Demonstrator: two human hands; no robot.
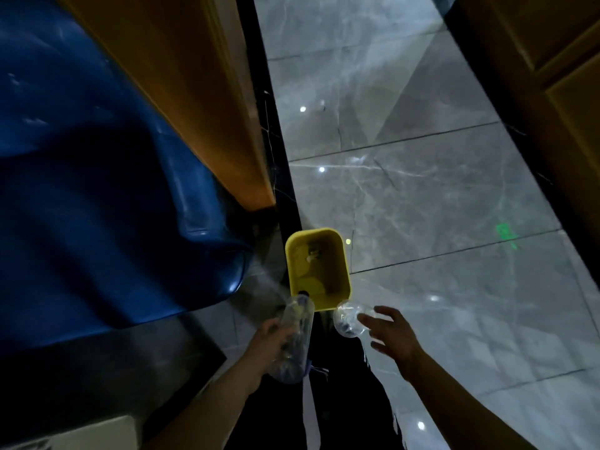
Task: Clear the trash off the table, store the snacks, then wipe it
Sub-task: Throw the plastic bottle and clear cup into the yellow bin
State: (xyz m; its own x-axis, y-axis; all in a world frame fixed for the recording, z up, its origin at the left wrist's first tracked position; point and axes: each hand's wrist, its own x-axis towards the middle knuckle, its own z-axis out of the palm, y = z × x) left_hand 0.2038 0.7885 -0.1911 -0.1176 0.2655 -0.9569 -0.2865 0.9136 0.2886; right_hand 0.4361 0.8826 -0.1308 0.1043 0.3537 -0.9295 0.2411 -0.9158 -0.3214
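Grey marble floor carries a yellow bin (337,254). Left hand (271,336) grips a clear bottle (293,339) just short of its rim; right hand (389,332), fingers spread, apparently releases a clear cup (349,319). Reach over the opening before dropping.

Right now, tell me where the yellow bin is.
In the head view the yellow bin stands on the tiled floor at centre, just beyond both hands, right of the blue seat.

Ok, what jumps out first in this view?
The bright yellow plastic bin standing open on the grey marble floor at centre. Just below it, the left hand holds a clear plastic bottle tipped toward the bin, while the right hand, fingers spread, is beside a clear plastic cup. A glossy blue seat fills the left.
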